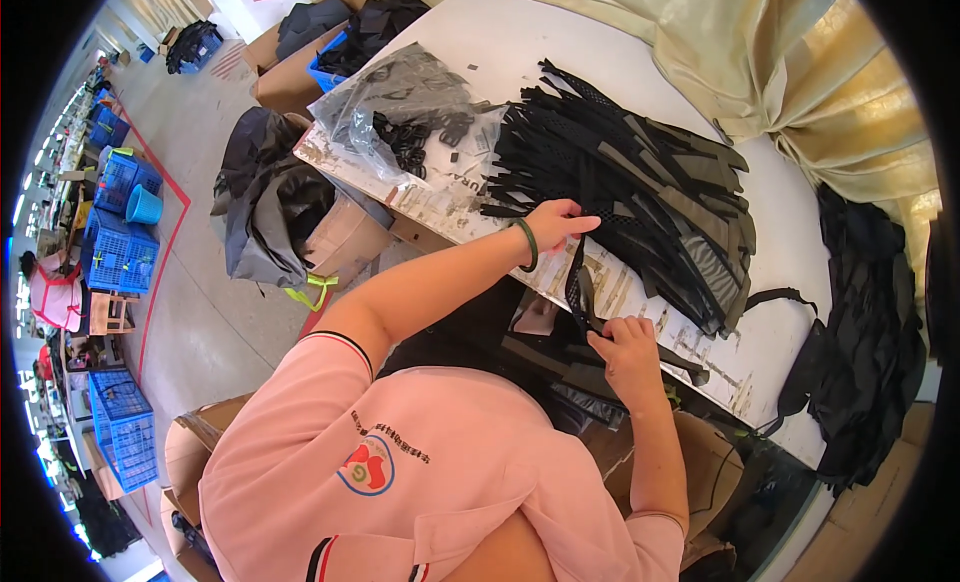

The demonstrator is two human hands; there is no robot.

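A black mesh strap stretches between my two hands at the near edge of the white table. My left hand, with a dark green bracelet at the wrist, pinches its upper end. Lower down and to the right, my right hand has its fingers closed on the strap's lower part. Just beyond my left hand lies a thick pile of black and grey-green straps, fanned across the table. Left of the pile, a clear plastic bag spills black plastic buckles.
The worn white table spans the front. Black fabric pieces hang over its right end. A gold curtain borders the far side. Cardboard boxes and dark fabric stand left; blue crates and a person in pink are farther left.
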